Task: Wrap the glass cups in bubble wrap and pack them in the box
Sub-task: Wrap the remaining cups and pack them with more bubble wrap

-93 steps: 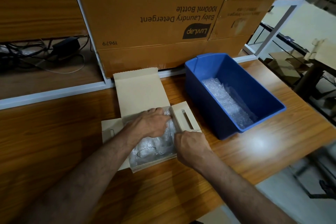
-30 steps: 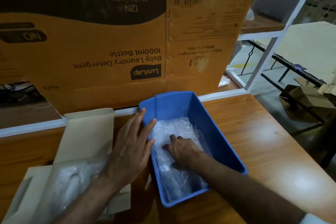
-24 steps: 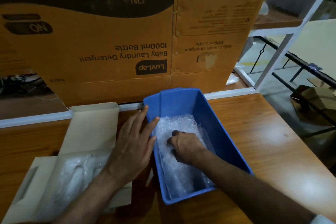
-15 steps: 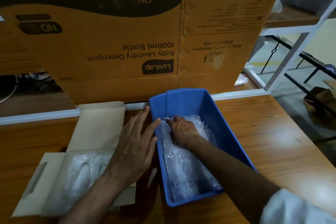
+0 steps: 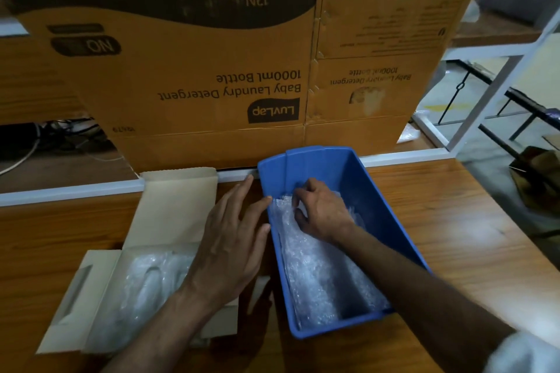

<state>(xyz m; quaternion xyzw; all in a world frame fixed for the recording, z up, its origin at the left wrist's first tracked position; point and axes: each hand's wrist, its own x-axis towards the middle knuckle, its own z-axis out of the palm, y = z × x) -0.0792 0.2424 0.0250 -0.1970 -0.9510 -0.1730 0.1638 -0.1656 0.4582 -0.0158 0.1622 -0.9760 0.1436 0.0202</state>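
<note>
A small open cardboard box point(image 5: 178, 200) lies at the left on the wooden table, with bubble-wrapped glass cups point(image 5: 145, 285) inside it. To its right stands a blue plastic bin point(image 5: 378, 212) holding loose bubble wrap point(image 5: 315, 275). My left hand point(image 5: 233, 239) rests flat with spread fingers against the bin's left wall, partly over the box. My right hand point(image 5: 318, 212) is inside the bin near its far end, fingers curled and pinching the bubble wrap.
A large brown detergent carton point(image 5: 212, 70) stands directly behind the bin and box on a shelf with a white rail point(image 5: 69, 191). Cables point(image 5: 45, 136) lie at the far left. The table edge point(image 5: 509, 221) drops off to the right, with a white frame point(image 5: 497, 85) beyond.
My hands left the small box and went to the blue bin. In the last second my right hand slid along the bubble wrap to the bin's far end; the left hand stayed against its wall.
</note>
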